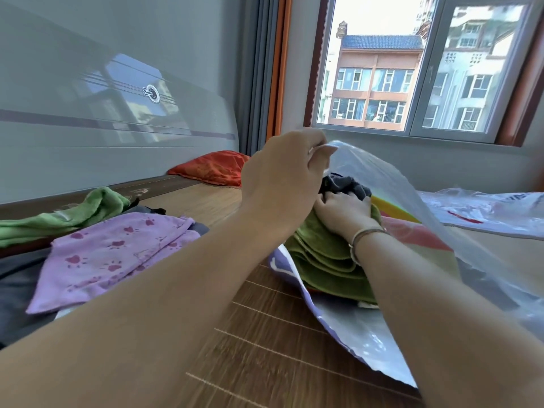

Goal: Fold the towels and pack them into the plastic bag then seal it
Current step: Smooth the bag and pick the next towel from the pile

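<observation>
Pinching the upper edge of a clear plastic bag (382,184), the left hand (282,184) holds it open while the right hand (343,212) grips folded green towels (326,257) inside, on a wooden bed (265,334).

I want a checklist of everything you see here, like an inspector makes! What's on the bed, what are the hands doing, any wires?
Surface: wooden slatted mat on a bed.
Job's things: clear plastic bag held open; folded green towel and dark grey towel inside its mouth.
Clutter: purple paw-print towel and light green towel lie unfolded at left; orange pillow by the headboard; another plastic bag at right.
Hands: left hand pinches the bag's upper edge; right hand rests on the towels inside; its grip cannot be told.
Cables: nothing seen.
Surroundings: grey headboard, window showing buildings.
</observation>
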The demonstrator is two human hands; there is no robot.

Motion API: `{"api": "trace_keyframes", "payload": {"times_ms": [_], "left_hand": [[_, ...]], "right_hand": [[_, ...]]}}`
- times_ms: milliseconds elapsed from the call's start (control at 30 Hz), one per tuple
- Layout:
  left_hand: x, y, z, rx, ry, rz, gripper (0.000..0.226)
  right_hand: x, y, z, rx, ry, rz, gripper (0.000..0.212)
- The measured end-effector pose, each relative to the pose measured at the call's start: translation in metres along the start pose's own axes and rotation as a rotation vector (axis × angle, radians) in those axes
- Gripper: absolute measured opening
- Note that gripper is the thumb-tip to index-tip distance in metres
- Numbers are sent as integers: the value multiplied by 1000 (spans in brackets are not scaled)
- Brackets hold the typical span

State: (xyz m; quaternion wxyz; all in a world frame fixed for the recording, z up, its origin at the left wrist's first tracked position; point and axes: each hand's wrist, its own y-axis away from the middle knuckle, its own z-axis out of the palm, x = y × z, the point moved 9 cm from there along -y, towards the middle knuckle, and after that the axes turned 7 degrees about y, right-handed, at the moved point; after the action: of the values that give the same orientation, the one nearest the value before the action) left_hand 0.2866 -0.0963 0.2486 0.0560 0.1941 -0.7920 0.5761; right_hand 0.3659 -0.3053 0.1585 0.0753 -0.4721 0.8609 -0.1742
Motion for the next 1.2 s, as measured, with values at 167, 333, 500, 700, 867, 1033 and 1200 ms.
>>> {"api": "trace_keyframes", "payload": {"times_ms": [167,333,500,700,867,1033,1200], "left_hand": [[-2,13,-6,-118,21,-114,27],[1,48,-38,-161,14,-242,23],[-23,117,-71,-177,-31,-380,16],[-83,202,-109,-216,-363,-489,19],[-125,240,-130,-261,-447,-560,33],[-145,237,-134,-270,-493,-559,46],[-177,227,-127,-426,-598,-722,58]], "right_hand": [[-2,60,-27,157,58,-94,51],[-12,147,-51,144,25,-199,52],[-32,232,-80,339,-5,-249,36],[-67,304,-65,425,-158,-310,26],[-96,316,-9,126,-469,-363,42],[-103,300,29,-168,-519,-294,54],[-109,298,37,-214,-408,-313,53]]}}
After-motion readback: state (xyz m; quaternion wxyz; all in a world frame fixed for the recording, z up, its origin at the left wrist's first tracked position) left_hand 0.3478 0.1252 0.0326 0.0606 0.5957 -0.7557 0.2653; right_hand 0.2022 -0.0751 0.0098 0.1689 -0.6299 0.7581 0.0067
